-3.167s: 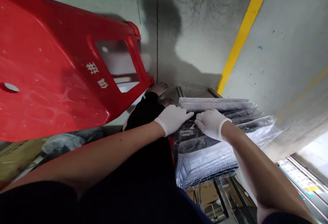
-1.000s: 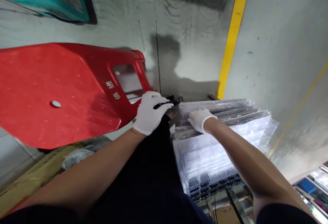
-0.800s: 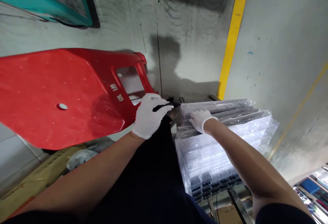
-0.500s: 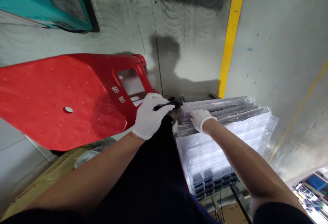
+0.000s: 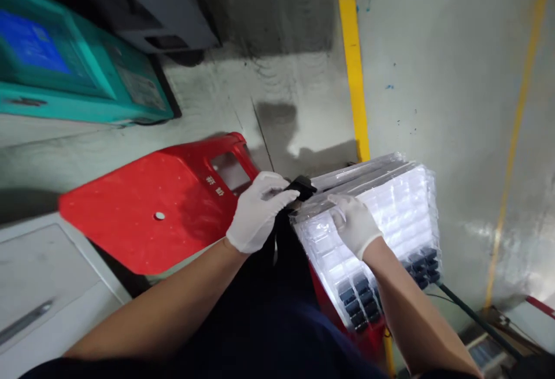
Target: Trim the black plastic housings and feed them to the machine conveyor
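My left hand (image 5: 259,211), in a white glove, is closed on a small black object (image 5: 302,188) that sticks out past the thumb and fingertips. Its kind is not clear. My right hand (image 5: 356,226), gloved too, has its fingers bent over the upper edge of a clear plastic tray (image 5: 316,243) in a tilted stack. Rows of pockets cover the front tray, and dark pieces (image 5: 359,301) sit in the lower ones. More trays stand behind it, close against one another. The black object is right beside the stack's left corner.
Left of my hands stands a red plastic stool (image 5: 143,211). A teal machine (image 5: 99,87) with a blue screen is at the upper left, and a white cabinet (image 5: 56,275) at the lower left. A yellow line (image 5: 353,61) runs along the grey floor.
The view has shifted, bringing the white cabinet and more of the teal machine into sight. My right hand has moved from the stack's back trays to the front one. My left hand keeps the black object.
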{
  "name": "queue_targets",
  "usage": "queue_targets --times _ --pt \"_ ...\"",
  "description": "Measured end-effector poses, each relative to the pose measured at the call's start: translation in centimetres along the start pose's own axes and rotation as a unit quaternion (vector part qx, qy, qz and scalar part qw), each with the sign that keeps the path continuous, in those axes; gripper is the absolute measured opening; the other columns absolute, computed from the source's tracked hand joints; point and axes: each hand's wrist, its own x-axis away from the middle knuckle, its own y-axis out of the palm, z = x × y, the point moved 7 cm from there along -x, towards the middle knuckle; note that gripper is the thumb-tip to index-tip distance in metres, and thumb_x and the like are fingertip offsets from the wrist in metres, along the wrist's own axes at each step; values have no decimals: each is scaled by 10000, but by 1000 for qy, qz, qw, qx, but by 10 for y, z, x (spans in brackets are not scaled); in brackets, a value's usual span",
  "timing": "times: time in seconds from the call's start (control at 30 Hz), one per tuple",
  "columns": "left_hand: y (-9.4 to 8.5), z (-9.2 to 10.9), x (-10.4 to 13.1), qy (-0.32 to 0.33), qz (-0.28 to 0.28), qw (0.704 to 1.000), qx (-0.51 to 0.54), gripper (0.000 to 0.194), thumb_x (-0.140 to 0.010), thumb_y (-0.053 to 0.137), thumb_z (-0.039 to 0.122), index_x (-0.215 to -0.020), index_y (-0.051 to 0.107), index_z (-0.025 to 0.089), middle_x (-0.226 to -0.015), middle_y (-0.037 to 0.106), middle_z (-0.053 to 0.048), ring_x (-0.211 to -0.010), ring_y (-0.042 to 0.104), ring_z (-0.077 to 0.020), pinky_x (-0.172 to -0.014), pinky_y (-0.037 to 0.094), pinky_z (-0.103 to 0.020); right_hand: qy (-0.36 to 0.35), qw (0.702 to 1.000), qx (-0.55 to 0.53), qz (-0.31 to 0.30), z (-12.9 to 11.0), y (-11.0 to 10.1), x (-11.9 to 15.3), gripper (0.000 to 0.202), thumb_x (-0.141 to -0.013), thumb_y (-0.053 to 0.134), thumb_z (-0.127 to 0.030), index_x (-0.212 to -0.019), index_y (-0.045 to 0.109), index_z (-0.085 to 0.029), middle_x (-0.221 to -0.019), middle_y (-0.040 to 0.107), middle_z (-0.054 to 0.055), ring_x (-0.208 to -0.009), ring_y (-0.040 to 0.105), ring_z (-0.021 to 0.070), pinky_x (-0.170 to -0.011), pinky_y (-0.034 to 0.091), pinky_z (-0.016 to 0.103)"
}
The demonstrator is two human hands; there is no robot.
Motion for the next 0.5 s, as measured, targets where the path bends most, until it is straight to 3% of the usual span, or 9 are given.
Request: queue_targets --times 0.07,0.17,0.27,0.37,0.5 --pt "25 14 14 -55 -77 994 48 127 -706 793 235 -696 679 181 -807 584 -2 -796 538 -152 -786 427 -273 -9 973 -214 84 -3 -9 37 526 -932 559 -362 -1417 485 -174 -1338 606 142 -1233 563 269 -1073 434 473" --pt "66 46 45 -78 -192 975 77 166 -762 745 340 -778 680 188 -792 621 -14 -782 579 -175 -793 470 -315 -19 890 -428 157 -21 -20 87 744 -839 712 -458 -1476 399 -234 -1404 558 120 -1281 537 274 -1100 409 496" --pt "101 75 85 -115 -290 946 90 189 -793 724 364 -882 680 203 -849 666 -29 -822 623 -194 -834 499 -353 -42 818 -522 238 -48 -45 132 768 -786 784 -435 -1450 435 -270 -1442 519 97 -1315 504 275 -1137 364 500" --pt "129 96 131 -177 -356 913 90 175 -802 744 336 -911 686 212 -912 686 -37 -896 639 -205 -860 506 -347 -73 728 -597 330 -59 -67 180 851 -746 838 -373 -1471 398 -304 -1421 525 81 -1276 533 251 -1127 384 468" --pt "155 113 197 -192 -421 887 15 235 -771 783 339 -962 718 218 -912 688 -35 -897 633 -195 -862 507 -315 -107 637 -651 399 -54 -64 246 902 -699 882 -297 -1464 405 -329 -1379 554 51 -1275 524 225 -1128 385 430"
